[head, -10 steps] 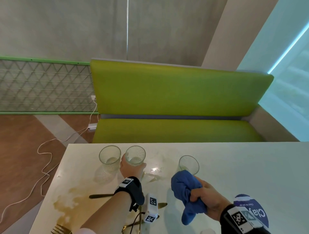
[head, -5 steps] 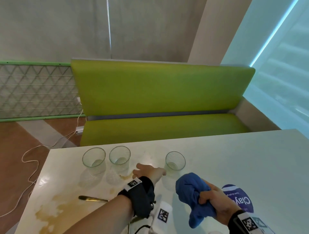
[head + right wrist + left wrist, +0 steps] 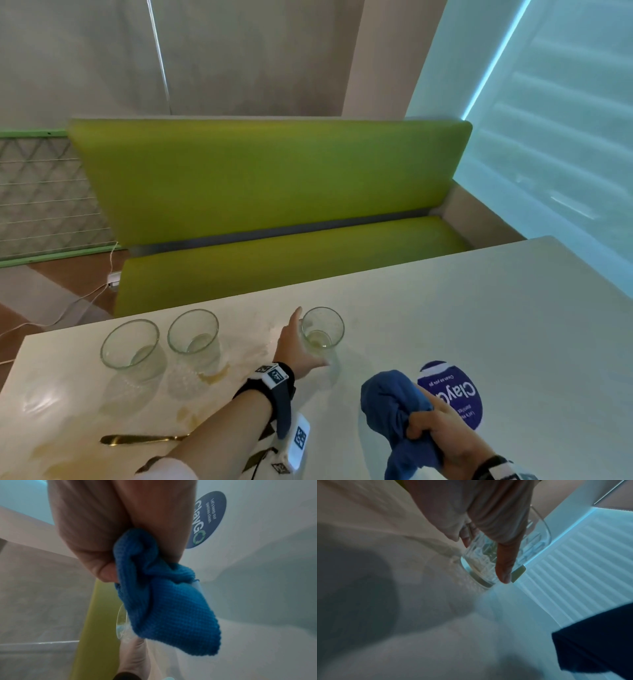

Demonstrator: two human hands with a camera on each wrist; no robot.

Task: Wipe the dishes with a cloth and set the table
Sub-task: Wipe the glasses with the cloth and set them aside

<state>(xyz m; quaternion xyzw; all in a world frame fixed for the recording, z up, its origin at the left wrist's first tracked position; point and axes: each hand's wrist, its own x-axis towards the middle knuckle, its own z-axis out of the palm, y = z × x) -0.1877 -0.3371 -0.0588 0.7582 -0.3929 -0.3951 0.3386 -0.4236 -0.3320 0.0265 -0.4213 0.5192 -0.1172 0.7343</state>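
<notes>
Three clear glasses stand on the white table (image 3: 479, 325). My left hand (image 3: 308, 337) holds the rightmost glass (image 3: 323, 330), thumb on its near side and fingers on its far left side. The left wrist view shows the thumb (image 3: 504, 566) lying down the front of that cut-pattern glass (image 3: 534, 543), which stands on the table with a little yellowish liquid in it. My right hand (image 3: 442, 435) grips a bunched blue cloth (image 3: 390, 401) just above the table, near right of the glass. The cloth (image 3: 171, 608) hangs from that fist (image 3: 102, 534).
Two more glasses (image 3: 132, 346) (image 3: 193, 334) stand at the left, with yellowish spill stains (image 3: 212, 375) around them. A gold utensil (image 3: 137, 439) lies near my left forearm. A round blue sticker (image 3: 455, 394) is on the table by the cloth. A green bench (image 3: 274, 192) lies beyond the table.
My left hand let go of the middle glass and moved right to the rightmost glass, where it now holds on. The right hand still holds the cloth. The view swung right.
</notes>
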